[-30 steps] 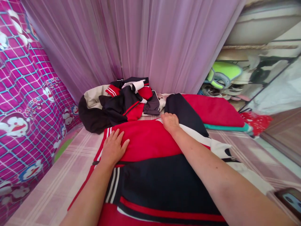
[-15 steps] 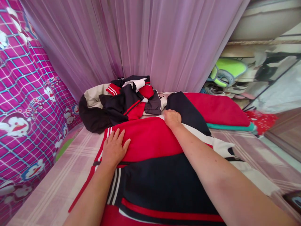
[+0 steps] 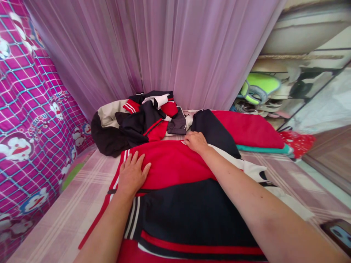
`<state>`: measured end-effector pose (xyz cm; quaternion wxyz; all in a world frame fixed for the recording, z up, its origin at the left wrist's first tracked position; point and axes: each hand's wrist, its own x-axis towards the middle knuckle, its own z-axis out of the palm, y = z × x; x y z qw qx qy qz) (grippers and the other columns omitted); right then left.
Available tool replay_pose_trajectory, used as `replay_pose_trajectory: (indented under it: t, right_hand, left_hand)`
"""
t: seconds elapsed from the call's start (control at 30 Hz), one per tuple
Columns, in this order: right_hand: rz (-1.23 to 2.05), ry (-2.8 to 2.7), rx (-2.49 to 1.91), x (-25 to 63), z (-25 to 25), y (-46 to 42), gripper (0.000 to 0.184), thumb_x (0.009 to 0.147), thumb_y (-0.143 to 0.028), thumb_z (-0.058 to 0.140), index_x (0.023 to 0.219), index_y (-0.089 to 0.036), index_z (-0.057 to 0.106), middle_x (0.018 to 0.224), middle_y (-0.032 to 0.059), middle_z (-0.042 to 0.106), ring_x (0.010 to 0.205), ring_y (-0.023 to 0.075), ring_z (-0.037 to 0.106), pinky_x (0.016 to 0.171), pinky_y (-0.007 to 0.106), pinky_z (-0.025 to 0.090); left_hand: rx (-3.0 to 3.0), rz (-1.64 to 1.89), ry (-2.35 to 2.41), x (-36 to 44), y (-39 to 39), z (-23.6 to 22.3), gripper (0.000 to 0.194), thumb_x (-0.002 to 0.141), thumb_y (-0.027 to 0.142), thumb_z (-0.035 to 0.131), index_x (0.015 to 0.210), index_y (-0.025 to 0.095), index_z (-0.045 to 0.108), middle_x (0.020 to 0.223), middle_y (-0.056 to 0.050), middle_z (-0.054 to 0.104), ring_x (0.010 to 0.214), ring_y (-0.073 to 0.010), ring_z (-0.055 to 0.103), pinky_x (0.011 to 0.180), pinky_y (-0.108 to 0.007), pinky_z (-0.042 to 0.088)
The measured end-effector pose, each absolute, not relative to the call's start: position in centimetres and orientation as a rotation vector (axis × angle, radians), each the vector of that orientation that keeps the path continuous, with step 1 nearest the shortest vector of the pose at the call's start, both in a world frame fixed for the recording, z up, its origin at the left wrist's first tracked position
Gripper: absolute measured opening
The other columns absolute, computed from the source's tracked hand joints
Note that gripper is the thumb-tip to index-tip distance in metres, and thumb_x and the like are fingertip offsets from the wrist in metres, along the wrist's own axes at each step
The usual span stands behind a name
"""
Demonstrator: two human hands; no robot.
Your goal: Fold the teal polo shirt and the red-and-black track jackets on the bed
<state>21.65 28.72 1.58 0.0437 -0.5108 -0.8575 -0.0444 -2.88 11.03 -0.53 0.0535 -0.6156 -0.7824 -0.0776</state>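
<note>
A red, navy and white jacket (image 3: 175, 160) lies spread on the plaid bedsheet, with striped cuffs and hem bands. Part of it is folded over, and its near end runs out of the frame. My left hand (image 3: 133, 173) rests flat on the red cloth at the left, beside a white-striped band, fingers spread. At the jacket's far edge, my right hand (image 3: 195, 141) has its fingers curled over the cloth by a white strip. My right forearm hides some of the jacket's right side.
Beyond the jacket, a heap of rumpled clothes (image 3: 145, 120) sits against the purple curtain (image 3: 164, 47). Folded red cloth (image 3: 246, 129) lies at the back right, near a shelf of shoes (image 3: 270, 106). A phone (image 3: 338, 233) is at the right edge. Patterned pink fabric (image 3: 35, 120) hangs on the left.
My right hand has shifted slightly left and toward me with the jacket's far edge, and the red cloth bunches a little. My left hand stays put. The view has turned slightly right.
</note>
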Motion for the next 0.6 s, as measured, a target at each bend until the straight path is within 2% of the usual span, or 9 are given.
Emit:
replay_pose_trajectory:
  t: [0.07, 0.13, 0.27, 0.37, 0.47, 0.6]
  right_hand:
    - [-0.167, -2.626, -1.602, 21.1, 1.7, 28.8, 0.031, 0.098, -0.027, 0.046, 0.1, -0.022, 0.076, 0.111, 0.0119, 0.07, 0.106, 0.0244, 0.061, 0.087, 0.034, 0.04]
    - [-0.128, -2.636, -1.571, 20.9, 1.7, 29.0, 0.03, 0.098, -0.029, 0.046, 0.103, -0.022, 0.075, 0.112, 0.0117, 0.07, 0.107, 0.0244, 0.06, 0.086, 0.034, 0.039]
    - [0.032, -2.668, -1.405, 21.4, 1.3, 29.5, 0.029, 0.097, -0.041, 0.052, 0.117, -0.03, 0.071, 0.119, 0.0064, 0.069, 0.111, 0.0232, 0.058, 0.087, 0.034, 0.039]
    - [0.006, -2.671, -1.363, 21.5, 0.9, 29.3, 0.026, 0.098, -0.037, 0.052, 0.111, -0.029, 0.074, 0.118, 0.0048, 0.07, 0.111, 0.0221, 0.059, 0.088, 0.033, 0.037]
    - [-0.096, -2.63, -1.413, 21.1, 0.7, 28.7, 0.031, 0.1, -0.035, 0.046, 0.104, -0.024, 0.075, 0.114, 0.0071, 0.072, 0.106, 0.0215, 0.061, 0.088, 0.033, 0.037]
    - [-0.206, -2.561, -1.54, 20.2, 0.9, 28.5, 0.038, 0.102, -0.034, 0.037, 0.108, -0.018, 0.072, 0.111, 0.0124, 0.072, 0.102, 0.0239, 0.062, 0.085, 0.034, 0.039]
  left_hand:
    - [-1.868, -0.233, -2.375, -2.9, 11.0, -0.5, 0.057, 0.096, 0.049, 0.043, 0.145, 0.021, 0.05, 0.158, -0.009, 0.038, 0.145, -0.0334, 0.034, 0.113, -0.052, 0.037]
    - [-1.866, -0.232, -2.372, -2.8, 10.9, -0.5, 0.057, 0.096, 0.049, 0.043, 0.145, 0.021, 0.05, 0.158, -0.01, 0.038, 0.145, -0.0334, 0.034, 0.113, -0.052, 0.037]
    - [-1.87, -0.234, -2.369, -2.8, 10.9, -0.4, 0.057, 0.096, 0.049, 0.043, 0.145, 0.022, 0.05, 0.157, -0.01, 0.04, 0.145, -0.0333, 0.035, 0.113, -0.052, 0.037]
    - [-1.868, -0.235, -2.372, -2.9, 11.0, -0.5, 0.057, 0.096, 0.049, 0.042, 0.145, 0.022, 0.05, 0.158, -0.01, 0.04, 0.145, -0.0329, 0.035, 0.113, -0.052, 0.037]
    - [-1.875, -0.234, -2.371, -3.0, 11.0, -0.7, 0.058, 0.095, 0.05, 0.042, 0.146, 0.023, 0.049, 0.158, -0.009, 0.039, 0.145, -0.0325, 0.034, 0.114, -0.052, 0.036]
    - [-1.88, -0.251, -2.36, -3.0, 11.0, -0.7, 0.057, 0.095, 0.049, 0.043, 0.146, 0.023, 0.049, 0.158, -0.009, 0.039, 0.145, -0.0321, 0.034, 0.113, -0.052, 0.037]
